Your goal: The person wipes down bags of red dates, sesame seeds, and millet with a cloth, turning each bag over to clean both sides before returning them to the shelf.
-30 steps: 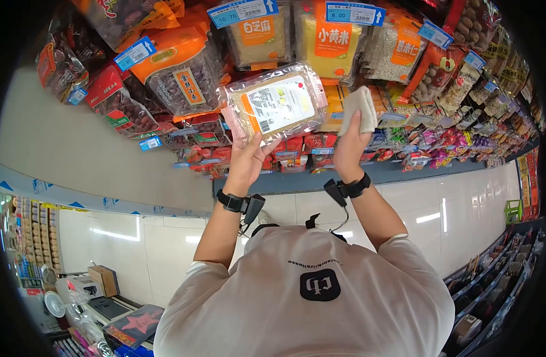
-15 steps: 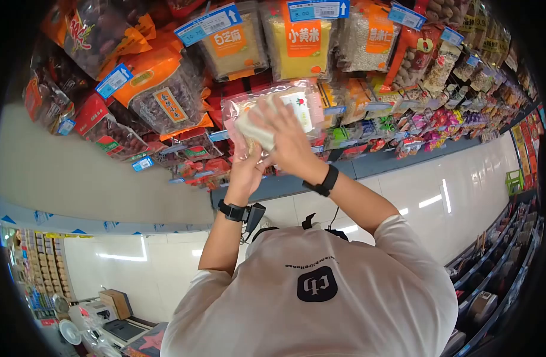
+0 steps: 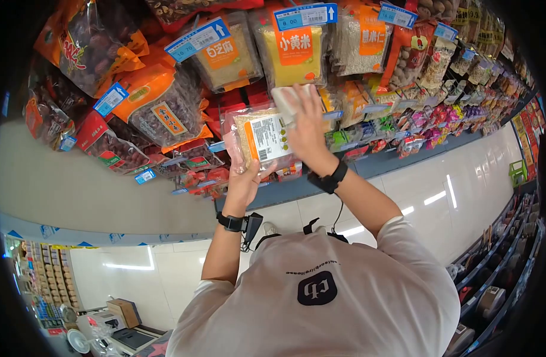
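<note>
My left hand [image 3: 244, 187] grips the lower left edge of a clear packet of beige grain [image 3: 244, 132], with the thumb on its near face. A white label with a barcode and an orange strip face me. A folded white cloth [image 3: 286, 105] is in my right hand [image 3: 308, 134], over the packet's upper right corner. The fingers lie over the cloth and hide part of the packet. Just above hangs a bag of yellow millet [image 3: 292, 56], beside a bag of white sesame [image 3: 230, 62].
Hanging bags of dried dates [image 3: 160, 107] fill the left of the rack. Blue price tags [image 3: 198, 38] jut out in front of the bags. Small colourful packets [image 3: 439, 125] line the lower shelves to the right. A green stool [image 3: 517, 172] stands at the far right.
My right hand and the cloth have moved up and right, off the packet's middle. The barcode label and grain, covered before, now show. My left hand keeps its hold on the packet.
</note>
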Tool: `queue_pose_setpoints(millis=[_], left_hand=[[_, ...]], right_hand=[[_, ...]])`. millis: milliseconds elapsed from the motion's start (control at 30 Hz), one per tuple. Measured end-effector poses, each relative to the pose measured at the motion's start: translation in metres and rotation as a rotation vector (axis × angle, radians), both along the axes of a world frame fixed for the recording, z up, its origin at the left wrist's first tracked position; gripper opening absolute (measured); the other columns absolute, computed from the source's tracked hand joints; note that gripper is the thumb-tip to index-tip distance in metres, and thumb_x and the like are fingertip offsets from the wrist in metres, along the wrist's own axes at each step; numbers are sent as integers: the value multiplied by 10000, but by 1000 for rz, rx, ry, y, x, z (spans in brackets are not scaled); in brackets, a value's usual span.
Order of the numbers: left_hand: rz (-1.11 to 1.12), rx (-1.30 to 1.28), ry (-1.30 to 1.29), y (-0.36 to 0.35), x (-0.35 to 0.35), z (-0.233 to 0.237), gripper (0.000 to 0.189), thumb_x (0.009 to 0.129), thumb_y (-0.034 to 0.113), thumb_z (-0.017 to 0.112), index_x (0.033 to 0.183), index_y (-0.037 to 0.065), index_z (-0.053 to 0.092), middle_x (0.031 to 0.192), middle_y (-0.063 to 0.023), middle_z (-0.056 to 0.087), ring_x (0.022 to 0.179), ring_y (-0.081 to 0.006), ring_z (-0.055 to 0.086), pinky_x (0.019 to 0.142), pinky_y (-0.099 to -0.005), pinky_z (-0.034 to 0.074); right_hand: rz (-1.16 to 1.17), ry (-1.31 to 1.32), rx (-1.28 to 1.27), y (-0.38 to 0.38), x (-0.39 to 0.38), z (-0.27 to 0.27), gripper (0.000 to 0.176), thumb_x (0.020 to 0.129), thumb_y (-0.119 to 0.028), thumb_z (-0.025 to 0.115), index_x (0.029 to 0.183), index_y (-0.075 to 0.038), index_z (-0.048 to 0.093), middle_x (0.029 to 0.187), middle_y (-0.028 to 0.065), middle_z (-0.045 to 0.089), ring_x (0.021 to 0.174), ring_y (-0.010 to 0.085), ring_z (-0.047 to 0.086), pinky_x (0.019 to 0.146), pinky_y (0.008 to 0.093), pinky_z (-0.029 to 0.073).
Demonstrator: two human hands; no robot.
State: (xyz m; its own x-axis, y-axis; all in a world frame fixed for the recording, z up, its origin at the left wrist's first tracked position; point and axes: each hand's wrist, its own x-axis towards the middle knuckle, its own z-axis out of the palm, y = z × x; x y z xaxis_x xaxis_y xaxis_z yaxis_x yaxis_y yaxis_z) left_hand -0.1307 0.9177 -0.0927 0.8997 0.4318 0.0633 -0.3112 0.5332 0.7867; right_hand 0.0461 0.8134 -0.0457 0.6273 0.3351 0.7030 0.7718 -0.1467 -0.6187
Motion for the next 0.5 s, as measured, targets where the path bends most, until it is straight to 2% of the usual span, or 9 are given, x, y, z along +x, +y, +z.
queue_pose_setpoints(millis=[67, 100, 133, 200, 233, 267, 367, 500], left_hand=[[17, -11, -29, -3, 0, 1, 513, 1014, 32, 498, 1491, 141, 343, 1454, -83, 489, 1304, -309, 516, 1052, -548, 495], [39, -19, -67, -4, 1, 2, 509, 1014, 31, 497, 1488, 142, 350, 1451, -81, 493, 1306, -306, 515, 1048, -549, 498], [33, -20, -64, -2, -1, 1, 509, 1014, 31, 497, 1488, 142, 350, 1451, -81, 493, 1306, -306, 515, 1048, -549, 498], [-1, 2, -42, 4, -7, 1, 494, 1015, 33, 499, 1479, 142, 371, 1442, -78, 504, 1306, -295, 516, 1060, -557, 485], [2, -24, -20, 3, -6, 3, 480, 1014, 36, 503, 1469, 141, 388, 1437, -78, 509, 1298, -289, 523, 1067, -561, 477], [3, -25, -23, 4, -5, 2, 480, 1014, 36, 503, 1469, 141, 388, 1437, -78, 509, 1298, -289, 523, 1067, -561, 477], [9, -46, -13, 4, -5, 1, 472, 1016, 41, 503, 1464, 136, 390, 1435, -76, 511, 1291, -285, 530, 1065, -558, 479], [14, 19, -17, 0, 0, 4, 466, 1011, 35, 514, 1452, 132, 397, 1420, -87, 520, 1280, -273, 541, 1047, -533, 494]], right_hand=[[91, -257, -200, -9, -19, 14, 576, 839, -11, 537, 1403, -129, 528, 1462, 162, 462, 1379, 441, 360, 1165, 579, 222], [122, -279, -335, -18, -14, 19, 567, 862, -10, 534, 1418, -118, 526, 1514, 144, 429, 1423, 422, 321, 1195, 499, 212], [116, -276, -336, -20, -2, 13, 567, 862, -10, 534, 1418, -118, 526, 1514, 144, 429, 1423, 422, 321, 1195, 499, 212], [49, 9, -132, -14, 27, -6, 660, 793, 62, 482, 1425, -122, 520, 1525, 133, 419, 1446, 413, 282, 1198, 529, 186], [162, 37, -71, -13, 28, -3, 733, 755, 82, 466, 1454, -137, 481, 1543, 177, 369, 1442, 468, 250, 1194, 580, 149], [162, 34, -71, -11, 23, -3, 733, 755, 82, 466, 1454, -137, 481, 1543, 177, 369, 1442, 468, 250, 1194, 580, 149], [78, -91, -119, -11, -3, 0, 790, 740, 94, 462, 1501, -110, 412, 1598, 226, 231, 1481, 465, 149, 1206, 562, 122], [48, -105, -194, -5, -10, -2, 801, 731, 79, 485, 1505, -114, 409, 1601, 208, 240, 1486, 451, 153, 1213, 547, 121]])
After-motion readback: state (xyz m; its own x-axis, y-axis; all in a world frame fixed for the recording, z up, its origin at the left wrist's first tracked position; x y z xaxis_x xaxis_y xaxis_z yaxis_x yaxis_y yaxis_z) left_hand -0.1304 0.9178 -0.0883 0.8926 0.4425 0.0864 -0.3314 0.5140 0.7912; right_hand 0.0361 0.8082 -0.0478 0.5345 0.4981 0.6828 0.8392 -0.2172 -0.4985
